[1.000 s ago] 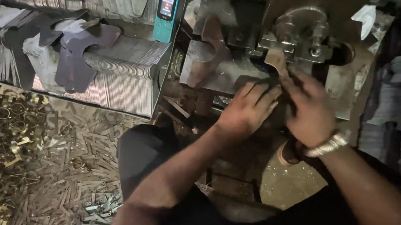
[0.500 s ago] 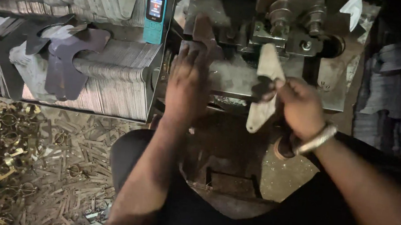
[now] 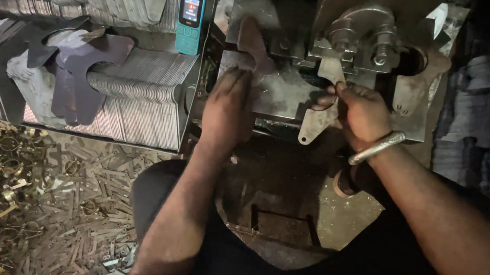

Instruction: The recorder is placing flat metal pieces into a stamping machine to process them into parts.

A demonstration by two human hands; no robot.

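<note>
Scrap (image 3: 13, 204) in brassy curls and grey offcuts litters the dim floor at the left. Above it, stacked metal blanks (image 3: 121, 103) stand on edge in long rows, with a small teal phone (image 3: 189, 21) propped against them, its screen lit. The left hand (image 3: 228, 106) lies flat, fingers together, on the press bed (image 3: 283, 96) by a dark cut piece (image 3: 253, 44). The right hand (image 3: 364, 112), a metal bangle (image 3: 377, 148) at its wrist, pinches a pale flat metal piece (image 3: 319, 112) just under the bolted press head (image 3: 358, 37).

Left hand (image 3: 228, 106) lies flat, palm down, fingers forward; right hand (image 3: 364, 112), its grip closed, is curled knuckles-up.
</note>
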